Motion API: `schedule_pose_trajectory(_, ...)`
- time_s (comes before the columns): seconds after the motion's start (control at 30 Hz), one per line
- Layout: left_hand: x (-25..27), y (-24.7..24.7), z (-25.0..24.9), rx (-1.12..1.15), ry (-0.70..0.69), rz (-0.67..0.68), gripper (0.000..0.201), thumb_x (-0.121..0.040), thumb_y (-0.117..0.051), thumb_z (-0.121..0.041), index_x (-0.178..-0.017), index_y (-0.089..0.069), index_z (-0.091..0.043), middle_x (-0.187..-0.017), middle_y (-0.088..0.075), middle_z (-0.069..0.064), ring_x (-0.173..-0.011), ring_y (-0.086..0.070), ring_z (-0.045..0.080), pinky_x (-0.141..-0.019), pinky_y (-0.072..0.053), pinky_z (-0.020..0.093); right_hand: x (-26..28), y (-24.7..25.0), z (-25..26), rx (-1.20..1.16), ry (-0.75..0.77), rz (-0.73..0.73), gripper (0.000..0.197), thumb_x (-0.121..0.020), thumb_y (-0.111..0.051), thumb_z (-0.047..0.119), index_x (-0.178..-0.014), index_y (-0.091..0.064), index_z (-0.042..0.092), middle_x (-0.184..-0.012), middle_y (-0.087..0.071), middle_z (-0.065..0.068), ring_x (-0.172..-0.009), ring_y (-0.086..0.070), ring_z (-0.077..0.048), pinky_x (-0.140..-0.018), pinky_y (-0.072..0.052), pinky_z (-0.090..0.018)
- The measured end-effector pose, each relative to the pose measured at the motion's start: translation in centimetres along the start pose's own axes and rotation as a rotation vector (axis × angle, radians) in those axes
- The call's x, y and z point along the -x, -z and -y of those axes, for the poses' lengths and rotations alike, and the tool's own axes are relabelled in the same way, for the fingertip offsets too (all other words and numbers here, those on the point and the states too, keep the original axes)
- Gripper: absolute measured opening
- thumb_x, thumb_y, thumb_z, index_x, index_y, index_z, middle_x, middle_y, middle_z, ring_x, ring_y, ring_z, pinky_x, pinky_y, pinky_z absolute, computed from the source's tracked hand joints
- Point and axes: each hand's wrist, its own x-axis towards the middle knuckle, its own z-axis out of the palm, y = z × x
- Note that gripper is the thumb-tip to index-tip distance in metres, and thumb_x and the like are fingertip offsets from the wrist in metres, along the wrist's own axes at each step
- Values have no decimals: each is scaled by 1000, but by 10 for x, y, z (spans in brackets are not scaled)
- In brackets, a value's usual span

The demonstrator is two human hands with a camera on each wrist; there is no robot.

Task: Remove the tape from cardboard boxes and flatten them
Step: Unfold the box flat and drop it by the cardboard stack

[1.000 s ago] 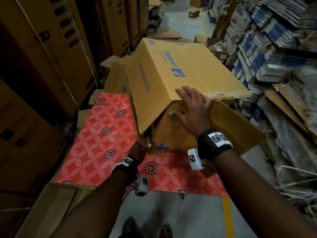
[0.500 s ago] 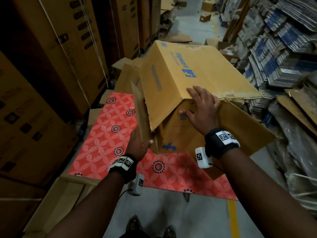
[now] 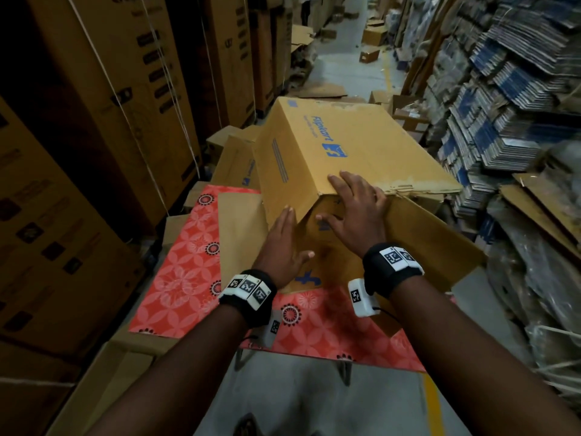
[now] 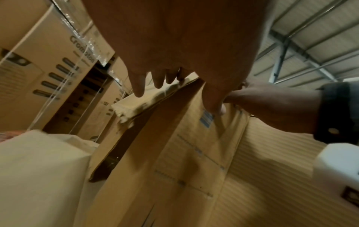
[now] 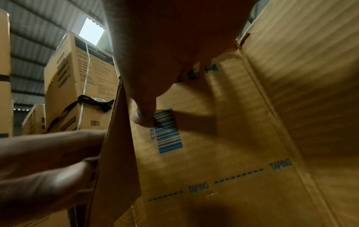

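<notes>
Both hands lay flat, fingers straight — left hand (image 3: 283,243) against the side panel, right hand (image 3: 355,215) over the cardboard box (image 3: 339,146) edge, grasping nothing. Best to press evenly along the creases — the box looked only half collapsed on the surface (image 3: 176,278).

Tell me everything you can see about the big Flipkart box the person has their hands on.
The Flipkart box is brown corrugated cardboard with blue logo and barcode print, tilted on a red patterned sheet. Its near end is open, flaps splayed; dashed lines inside read TAPING. The top edge looks torn. The left hand lies flat against its left side; the right hand presses the top edge, thumb inside.
</notes>
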Motion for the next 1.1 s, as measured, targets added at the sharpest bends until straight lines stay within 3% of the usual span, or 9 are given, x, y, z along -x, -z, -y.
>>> schedule_pose_trajectory(0.13, -23, 8, -24, -41, -34, -10, 98, -85, -70, -28, -154, -3, -9, -163, 1, 5, -149, -4, 18, -119, -12, 26, 2, 4, 3, -29, -5, 36, 71, -81, -62, 55, -144, -39, 33, -152, -37, 2, -141, -31, -21, -109, -22, -50)
schedule_pose_trajectory(0.33, -53, 26, -45, -152, -128, -30, 86, -89, -61, -12, -154, -5, -15, -163, -1, 4, -148, -15, 24, -115, -30, 37, 6, 17, -13, -108, 20, 45, 61, -88, -57, 48, -144, -41, 27, -152, -39, -1, -142, -32, -22, -112, -24, -49)
schedule_pose_trajectory(0.47, -61, 32, -39, -170, -131, -26, 78, -90, -51, 2, -154, -13, -22, -162, -8, 0, -145, -23, 25, -111, -37, 44, 14, 27, -38, -48, -117, 62, 60, -90, -54, 51, -144, -38, 30, -152, -38, -2, -140, -33, -22, -112, -23, -54)
schedule_pose_trajectory(0.67, -62, 29, -37, -177, -101, -26, 88, -87, -45, 13, -153, -9, -33, -162, -9, -1, -147, -18, 25, -115, -31, 42, 21, 31, -59, 29, -295, 85, 63, -90, -54, 53, -144, -35, 28, -153, -33, -8, -141, -29, -28, -108, -28, -60)
schedule_pose_trajectory(0.77, -62, 27, -39, -142, -65, -27, 89, -88, -44, 14, -153, -9, -35, -162, -9, 2, -148, -16, 26, -116, -29, 42, 15, 32, -57, 20, -422, 87, 68, -87, -55, 59, -141, -38, 22, -148, -36, -16, -136, -32, -34, -106, -30, -54)
schedule_pose_trajectory(0.93, -65, 27, -34, -151, -29, -55, 91, -86, -43, 17, -152, -12, -37, -161, -14, 6, -148, -15, 30, -115, -28, 51, -2, 39, -53, 42, -546, 126, 67, -81, -65, 58, -128, -45, 15, -125, -47, -24, -116, -42, -40, -90, -41, -44)
schedule_pose_trajectory(1.03, -66, 30, -31, -143, -1, -72, 92, -84, -41, 19, -152, -15, -36, -161, -16, 6, -148, -14, 30, -115, -27, 54, -15, 39, -60, -78, -530, 222, 71, -78, -66, 62, -131, -43, 20, -125, -57, -17, -120, -44, -39, -92, -38, -44)
schedule_pose_trajectory(1.1, -65, 34, -28, -118, 17, -82, 94, -80, -38, 23, -152, -19, -35, -161, -17, 6, -148, -14, 29, -116, -25, 54, -25, 36, -66, -271, -573, 252, 81, -72, -69, 66, -136, -45, 25, -131, -58, -8, -126, -43, -38, -101, -35, -47)
